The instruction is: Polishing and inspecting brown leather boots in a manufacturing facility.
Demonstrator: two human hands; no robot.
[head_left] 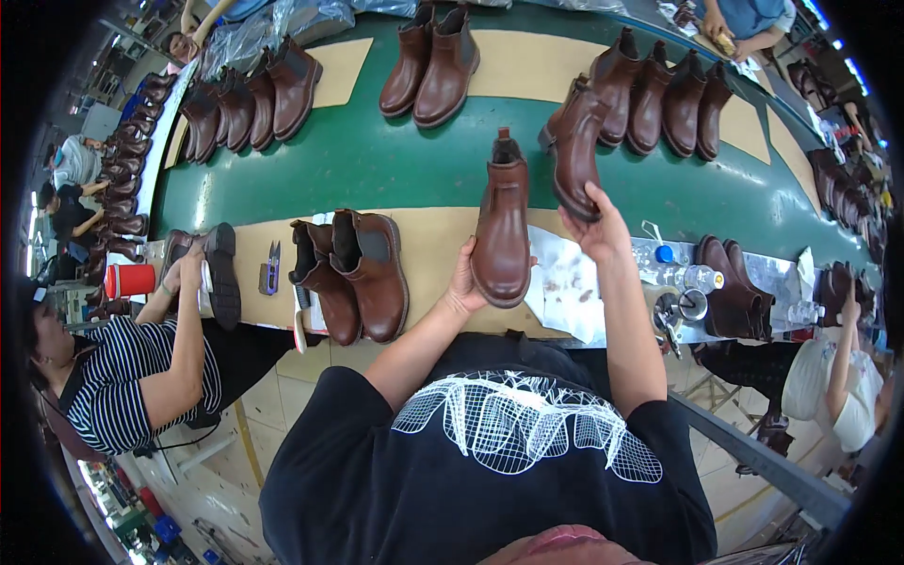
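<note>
A brown leather ankle boot stands upright, toe toward me, in my left hand; the fingers wrap under its front part. My right hand is closed on the toe of a second brown ankle boot, which is tilted with its heel toward the left. Between my hands on the bench lies a stained white paper sheet. To the left of my left hand a pair of brown boots stands on tan cardboard.
Across the green bench stand more brown boots, in groups left and right. Plastic bottles and a metal cup are at my right. Thread snips lie at the left. A co-worker in stripes handles a boot.
</note>
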